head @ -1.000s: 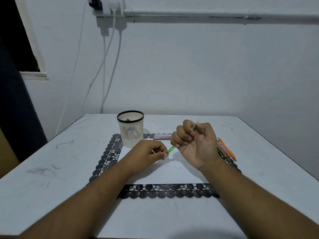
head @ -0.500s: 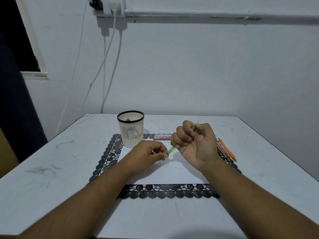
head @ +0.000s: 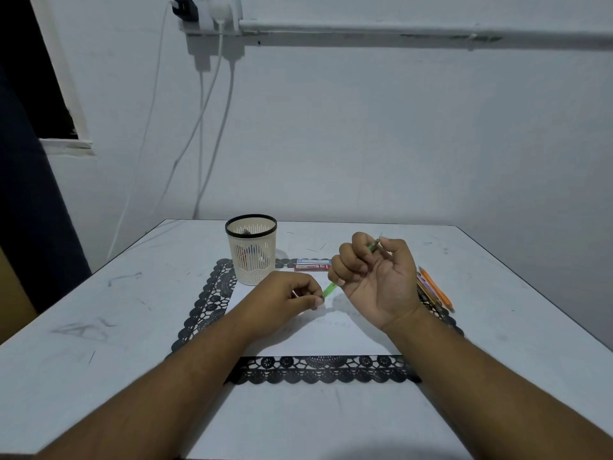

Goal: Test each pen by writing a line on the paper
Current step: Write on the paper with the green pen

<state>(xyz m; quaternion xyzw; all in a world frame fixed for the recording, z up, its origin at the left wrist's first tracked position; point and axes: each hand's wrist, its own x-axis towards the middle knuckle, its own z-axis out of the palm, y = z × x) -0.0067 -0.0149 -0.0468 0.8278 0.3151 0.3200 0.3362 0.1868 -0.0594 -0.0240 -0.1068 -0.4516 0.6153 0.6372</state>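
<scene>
- Our right hand (head: 374,277) is curled around the green pen (head: 330,289), palm up, above the paper (head: 331,336).
- Pen's long axis slants down-left, lower end meeting our left hand (head: 285,298), whose fingertips pinch there.
- Slim translucent plastic barrel; smooth white sheet on a lacy black mat (head: 318,373).

Both hands raised over paper (head: 318,336), centre of black lace mat (head: 318,373). Left hand (head: 285,298) and right hand (head: 374,277) nearly meet at green pen (head: 330,289); no passage between them. Pen cup (head: 251,249) stands just beyond left hand, blocks far-left reach. Red-and-blue box (head: 311,265) lies flat between cup and right hand. Loose pens (head: 434,290) line mat's right edge beside right wrist. Bare table (head: 99,327) open left, right, near mat.
</scene>
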